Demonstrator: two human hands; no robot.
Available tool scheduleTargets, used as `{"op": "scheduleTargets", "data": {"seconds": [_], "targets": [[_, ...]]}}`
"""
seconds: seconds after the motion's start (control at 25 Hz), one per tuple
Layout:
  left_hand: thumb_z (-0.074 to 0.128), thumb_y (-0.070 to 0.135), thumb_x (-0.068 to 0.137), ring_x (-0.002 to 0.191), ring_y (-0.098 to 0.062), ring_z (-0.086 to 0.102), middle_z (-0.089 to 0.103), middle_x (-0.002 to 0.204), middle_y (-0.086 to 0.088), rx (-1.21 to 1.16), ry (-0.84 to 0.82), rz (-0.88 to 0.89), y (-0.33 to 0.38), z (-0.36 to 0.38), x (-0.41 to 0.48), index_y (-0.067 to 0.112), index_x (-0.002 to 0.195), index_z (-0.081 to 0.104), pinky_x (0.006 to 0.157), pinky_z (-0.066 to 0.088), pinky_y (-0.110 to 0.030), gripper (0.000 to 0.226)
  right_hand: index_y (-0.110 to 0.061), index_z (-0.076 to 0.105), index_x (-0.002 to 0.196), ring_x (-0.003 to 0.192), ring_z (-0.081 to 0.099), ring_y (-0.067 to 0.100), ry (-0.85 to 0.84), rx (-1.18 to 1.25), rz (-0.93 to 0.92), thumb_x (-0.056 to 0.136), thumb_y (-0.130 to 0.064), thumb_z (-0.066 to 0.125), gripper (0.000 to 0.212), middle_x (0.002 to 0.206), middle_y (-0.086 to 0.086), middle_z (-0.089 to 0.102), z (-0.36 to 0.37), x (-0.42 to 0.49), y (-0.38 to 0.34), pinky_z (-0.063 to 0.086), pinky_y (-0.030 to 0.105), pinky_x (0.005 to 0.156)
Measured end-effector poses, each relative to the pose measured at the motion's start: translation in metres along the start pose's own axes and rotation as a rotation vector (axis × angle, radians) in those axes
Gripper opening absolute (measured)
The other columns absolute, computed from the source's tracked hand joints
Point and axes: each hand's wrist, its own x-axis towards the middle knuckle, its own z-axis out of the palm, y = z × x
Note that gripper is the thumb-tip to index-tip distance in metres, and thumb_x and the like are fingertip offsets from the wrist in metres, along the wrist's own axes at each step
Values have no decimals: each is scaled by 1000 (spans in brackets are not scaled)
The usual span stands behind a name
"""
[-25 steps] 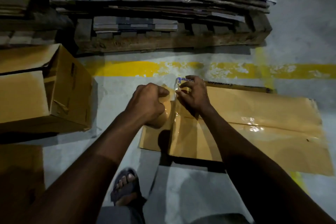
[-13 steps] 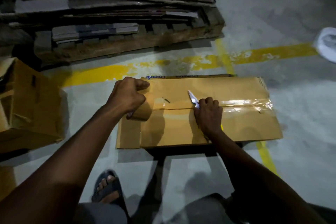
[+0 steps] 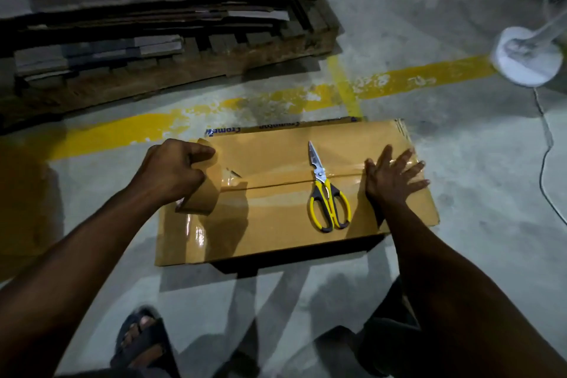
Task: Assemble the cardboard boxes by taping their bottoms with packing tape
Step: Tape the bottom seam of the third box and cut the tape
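A brown cardboard box [image 3: 276,230] lies bottom-up on the floor, a strip of clear packing tape along its centre seam. My left hand [image 3: 173,169] grips a brown tape roll [image 3: 204,193] at the box's left end. Yellow-handled scissors [image 3: 326,193] lie loose on the box, blades pointing away from me. My right hand [image 3: 391,176] presses flat with spread fingers on the taped seam at the box's right end.
A wooden pallet [image 3: 171,70] stacked with flattened cardboard stands behind the box. Yellow floor lines [image 3: 423,77] cross the concrete. A white fan base [image 3: 526,60] with its cord sits at the right. My sandalled foot [image 3: 141,344] is near the bottom.
My right hand has put the scissors down on the box and moved right along the seam, now pressing flat on the tape. My left hand keeps hold of the roll.
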Motion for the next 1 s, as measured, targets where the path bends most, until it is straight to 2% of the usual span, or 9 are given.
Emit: {"op": "scheduleTargets", "data": {"seconds": [0.12,0.2,0.44,0.56,0.72,0.8,0.84,0.92,1.0], "targets": [[68,-2,78,126,-26,50,59,134,-5,-2,18,-19,-4,1,0,20,126,64,101,41,-32,53,-12,26,149,138,26,47,110,63,87,100,-47,38,62,154,26,24,-8,10,8,22,68,109],[69,-2,78,126,-26,50,58,135,-6,-2,-2,-9,-7,-1,-1,19,127,63,102,41,-33,54,-10,34,143,123,40,46,180,38,71,98,-43,43,56,142,25,37,-12,9,9,35,61,100],[66,-3,79,123,-23,53,61,131,-5,-48,9,-35,-2,-9,-9,16,126,65,97,39,-26,51,-17,51,131,104,50,40,245,-16,-47,89,-43,61,51,132,18,48,3,-62,-56,42,50,82],[66,-2,79,121,-23,55,62,130,-6,-69,3,-39,-7,-12,-12,16,126,65,90,42,-25,50,-16,52,132,102,50,40,176,-8,-129,89,-46,61,53,133,18,48,5,-99,-95,42,49,80],[67,-3,79,100,-21,66,62,124,3,-484,-23,-77,-14,-4,-8,18,126,64,83,57,-34,52,-16,45,137,116,41,43,36,-53,-203,93,-50,52,57,144,20,36,-8,-116,-113,36,52,91],[64,-7,82,101,-18,63,61,124,2,-763,-38,-92,-3,10,-4,14,127,62,86,56,-40,50,-20,50,130,125,38,41,3,167,-240,91,-48,52,48,144,15,37,-35,-115,-117,34,53,98],[63,-9,83,96,-18,62,63,119,-1,-873,-49,-102,11,21,-1,13,127,61,83,56,-38,49,-22,56,122,125,43,36,-48,411,-260,89,-46,54,41,138,11,46,-56,-114,-118,37,50,98],[58,-11,85,81,-18,60,64,106,-6,-1089,-104,-145,47,54,5,11,128,59,68,55,-31,48,-23,65,95,105,61,23,-268,1052,-206,85,-45,53,27,107,1,67,-85,-114,-113,45,40,86],[54,-12,88,78,-17,58,61,105,-7,-1291,-191,-199,86,92,18,8,131,55,60,51,-25,47,-16,65,75,81,64,19,-378,1264,-192,79,-53,56,38,78,4,68,-97,-110,-101,45,38,75]]}}
